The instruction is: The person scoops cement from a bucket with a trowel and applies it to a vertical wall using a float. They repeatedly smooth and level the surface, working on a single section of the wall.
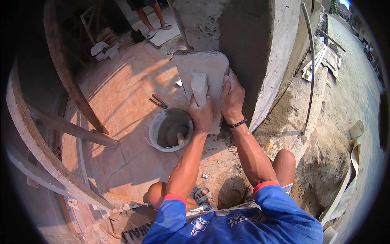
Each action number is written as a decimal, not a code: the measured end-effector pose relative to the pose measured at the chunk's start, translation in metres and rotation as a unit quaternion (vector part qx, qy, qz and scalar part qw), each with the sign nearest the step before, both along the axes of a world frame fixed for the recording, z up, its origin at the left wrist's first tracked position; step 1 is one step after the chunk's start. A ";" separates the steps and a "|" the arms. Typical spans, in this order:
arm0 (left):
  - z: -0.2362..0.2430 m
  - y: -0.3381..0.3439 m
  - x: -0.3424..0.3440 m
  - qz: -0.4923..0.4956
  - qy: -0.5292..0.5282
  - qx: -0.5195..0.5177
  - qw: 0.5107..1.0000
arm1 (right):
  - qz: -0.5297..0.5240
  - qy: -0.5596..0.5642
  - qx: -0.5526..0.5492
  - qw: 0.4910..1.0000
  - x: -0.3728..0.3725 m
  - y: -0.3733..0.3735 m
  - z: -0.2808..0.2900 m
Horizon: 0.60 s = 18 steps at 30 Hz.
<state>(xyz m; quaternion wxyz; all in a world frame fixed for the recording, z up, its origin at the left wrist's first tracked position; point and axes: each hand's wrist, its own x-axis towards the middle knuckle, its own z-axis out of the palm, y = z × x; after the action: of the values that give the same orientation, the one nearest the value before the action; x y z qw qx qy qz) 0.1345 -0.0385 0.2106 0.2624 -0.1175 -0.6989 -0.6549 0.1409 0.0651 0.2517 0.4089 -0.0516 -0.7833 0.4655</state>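
Note:
My left hand (201, 114) is closed round the pale, mortar-caked handle (198, 86) of a plastering float. The float's flat rectangular board (203, 61) stands in front of the grey plastered column (245, 49). At the board's right edge is my right hand (232, 97), its thumb along the near side and its fingers partly hidden; a dark beaded bracelet circles that wrist. Left of my forearms a pale bucket (154, 140) holds grey mortar, with a tool's rounded handle (181, 139) sticking up inside. Pliers (157, 101) with dark and red handles lie behind the bucket.
Wooden posts (73, 81) and slanting boards (61, 173) stand at the left. Another person's legs (151, 18) show at the back on a pale slab. To the right are a sandy heap (325, 179), scrap boards (315, 63), a bent rod (312, 69) and a road (353, 53).

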 end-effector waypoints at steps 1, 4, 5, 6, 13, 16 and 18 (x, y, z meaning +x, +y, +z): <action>0.000 0.002 -0.002 0.003 0.004 0.017 1.000 | -0.007 0.010 -0.001 1.000 -0.002 -0.004 -0.011; 0.003 0.003 -0.012 0.014 0.021 0.050 0.998 | -0.013 0.025 -0.030 0.999 -0.014 -0.022 -0.051; 0.000 0.002 -0.018 0.020 0.029 0.052 0.998 | -0.004 0.002 -0.013 1.000 -0.016 -0.025 -0.064; -0.001 0.000 -0.022 0.024 0.035 0.054 0.998 | 0.003 -0.021 0.005 1.000 -0.017 -0.025 -0.082; 0.022 -0.033 -0.045 0.050 0.046 0.105 0.992 | 0.090 -0.378 0.266 0.882 0.010 0.004 -0.242; 0.038 -0.059 -0.039 0.059 0.024 0.129 0.990 | 0.162 -0.466 0.193 0.848 0.015 0.009 -0.254; 0.063 -0.066 -0.030 0.043 0.019 0.174 0.984 | 0.158 -0.412 0.176 0.880 0.013 0.006 -0.261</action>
<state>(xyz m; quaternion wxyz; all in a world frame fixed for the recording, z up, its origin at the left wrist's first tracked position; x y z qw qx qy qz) 0.1045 -0.1049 0.2740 0.3200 -0.0520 -0.5740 -0.7519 0.1540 0.0712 -0.0093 -0.0275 -0.0408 -0.9479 0.3149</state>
